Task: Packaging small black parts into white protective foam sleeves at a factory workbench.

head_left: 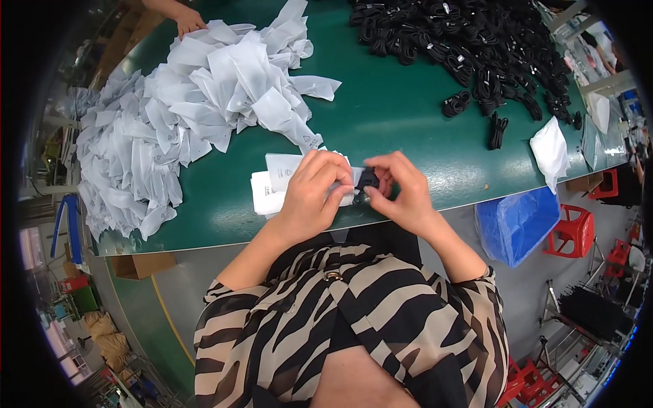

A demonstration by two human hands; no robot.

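Note:
My left hand (314,192) grips a small white plastic bag (280,170) at its mouth, near the front edge of the green table (388,115). My right hand (401,190) pinches a black coiled cable (368,181) and holds it against the bag's opening. The two hands touch over the cable. More flat white bags (262,196) lie under my left hand.
A big heap of white bags (183,102) covers the table's left side, where another person's hand (187,20) rests. A pile of black coiled cables (490,47) fills the far right. A white cloth-like bag (551,151), a blue bin (517,224) and red stools (575,231) are on the right.

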